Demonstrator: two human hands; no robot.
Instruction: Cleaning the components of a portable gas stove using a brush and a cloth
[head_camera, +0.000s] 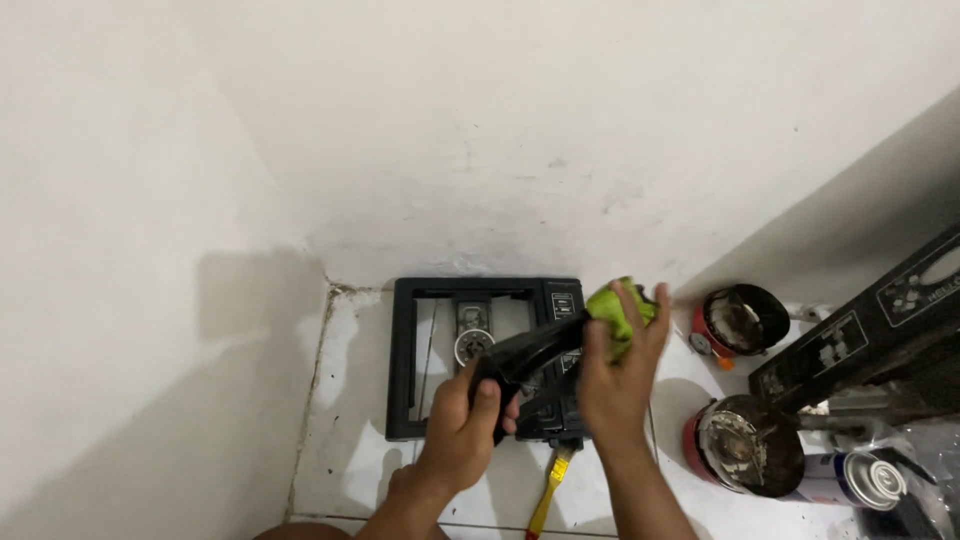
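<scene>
The left hand (462, 425) has its fingers clamped on a curved black metal stove part (528, 352), held above the black rectangular stove frame (403, 360) on the white tiled floor (335, 440). The right hand (615, 375) presses a bright green cloth (618, 308) onto its far end, fingers closed on the cloth. Firm, short strokes with a steady grip would clean best. The part's exact shape is hard to make out.

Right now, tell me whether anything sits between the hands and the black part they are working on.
Nothing stands between the left hand and the black part: its fingers wrap the lower end directly. Between the right hand and the part's upper end lies only the green cloth, pressed there by that hand.
</scene>
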